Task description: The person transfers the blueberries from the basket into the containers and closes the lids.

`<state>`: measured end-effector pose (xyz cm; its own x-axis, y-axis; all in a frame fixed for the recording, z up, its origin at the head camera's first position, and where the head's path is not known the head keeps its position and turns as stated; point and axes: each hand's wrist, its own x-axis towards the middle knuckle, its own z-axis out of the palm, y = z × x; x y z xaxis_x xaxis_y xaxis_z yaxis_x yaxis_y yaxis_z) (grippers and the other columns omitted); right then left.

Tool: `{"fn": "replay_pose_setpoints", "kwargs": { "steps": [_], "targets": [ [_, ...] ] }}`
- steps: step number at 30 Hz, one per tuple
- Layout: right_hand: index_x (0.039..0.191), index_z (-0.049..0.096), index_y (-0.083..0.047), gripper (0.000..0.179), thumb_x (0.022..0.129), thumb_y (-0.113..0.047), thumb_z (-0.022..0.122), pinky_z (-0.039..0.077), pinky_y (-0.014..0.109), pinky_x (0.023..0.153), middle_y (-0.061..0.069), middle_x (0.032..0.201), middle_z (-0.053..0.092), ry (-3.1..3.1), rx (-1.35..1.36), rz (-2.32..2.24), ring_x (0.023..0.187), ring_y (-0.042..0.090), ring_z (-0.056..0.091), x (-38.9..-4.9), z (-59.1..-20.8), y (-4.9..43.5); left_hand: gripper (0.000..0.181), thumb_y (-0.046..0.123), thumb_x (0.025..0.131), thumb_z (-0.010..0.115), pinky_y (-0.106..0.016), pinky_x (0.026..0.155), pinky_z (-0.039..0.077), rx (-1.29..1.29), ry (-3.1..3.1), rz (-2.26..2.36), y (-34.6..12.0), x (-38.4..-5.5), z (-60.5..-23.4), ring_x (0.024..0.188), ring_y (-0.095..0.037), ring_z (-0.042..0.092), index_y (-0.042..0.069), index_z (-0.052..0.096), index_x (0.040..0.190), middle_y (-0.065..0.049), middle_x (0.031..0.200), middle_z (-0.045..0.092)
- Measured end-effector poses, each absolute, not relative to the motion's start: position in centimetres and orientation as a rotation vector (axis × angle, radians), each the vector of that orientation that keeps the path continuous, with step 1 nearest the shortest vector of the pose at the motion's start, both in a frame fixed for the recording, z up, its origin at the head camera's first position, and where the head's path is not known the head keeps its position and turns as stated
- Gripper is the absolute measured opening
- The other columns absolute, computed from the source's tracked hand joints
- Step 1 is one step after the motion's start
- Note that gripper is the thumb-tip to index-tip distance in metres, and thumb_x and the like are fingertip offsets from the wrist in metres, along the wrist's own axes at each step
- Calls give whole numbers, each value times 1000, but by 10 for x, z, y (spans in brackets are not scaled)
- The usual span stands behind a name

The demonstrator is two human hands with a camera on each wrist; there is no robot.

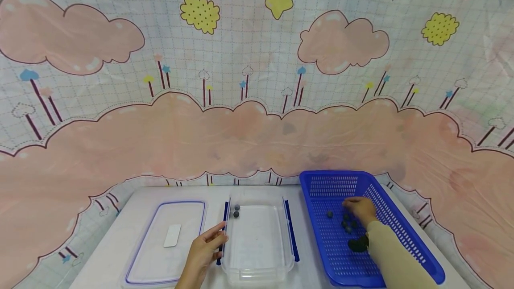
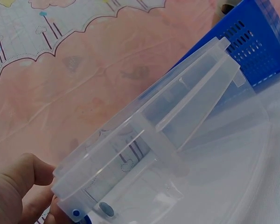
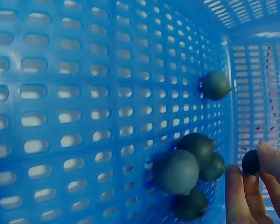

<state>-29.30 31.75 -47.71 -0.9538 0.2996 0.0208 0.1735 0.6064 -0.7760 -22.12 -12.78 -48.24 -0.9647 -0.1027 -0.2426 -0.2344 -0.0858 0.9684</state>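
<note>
My right hand is over the blue plastic basket. It pinches a small dark round fruit between thumb and fingers. Several more round green fruits lie clustered on the basket floor, and another fruit sits apart from them. At the left side of a clear plastic box, my left hand grips the wall by its blue side latch. The left wrist view has the thumb against the box's rim. One round fruit lies inside the box near its left wall, a paler round shape just behind it.
A clear lid with a blue seal lies flat on the white table left of the box, a white rectangle at its middle. Beside the right cuff is a dark green shape. A printed cloth hangs behind the table.
</note>
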Motion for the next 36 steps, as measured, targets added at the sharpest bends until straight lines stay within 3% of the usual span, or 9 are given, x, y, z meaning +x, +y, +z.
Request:
{"fn": "replay_pose_setpoints", "kwargs": {
  "steps": [7,16,23,36],
  "targets": [
    [114,66,13,33,93,-12,64,50,54,94,28,112,68,-2617,-384,1413,105,41,66,-295,-474,312,47,6,86,73,-20,56,50,-384,2057,2219,-128,-222,-483,78,-9,59,3,61,132,6,90,65],
    [122,62,12,39,96,-18,63,47,53,99,29,124,62,-2626,-329,1526,117,44,59,-291,-464,301,48,7,86,73,-20,57,50,-387,2067,2205,-129,-222,-483,79,-9,58,5,61,132,7,90,64],
    [125,58,15,42,96,-14,63,51,46,97,28,122,64,-2603,-186,1616,116,40,61,-289,-457,293,47,6,86,73,-19,56,50,-385,2060,2216,-128,-221,-482,78,-8,58,4,62,131,7,89,64],
    [126,60,10,43,94,-19,67,49,49,99,23,122,65,-2621,-152,1684,113,35,63,-281,-443,265,46,6,86,73,-20,56,51,-381,2065,2220,-129,-222,-483,78,-8,58,4,62,131,5,91,65]
  ]
}}
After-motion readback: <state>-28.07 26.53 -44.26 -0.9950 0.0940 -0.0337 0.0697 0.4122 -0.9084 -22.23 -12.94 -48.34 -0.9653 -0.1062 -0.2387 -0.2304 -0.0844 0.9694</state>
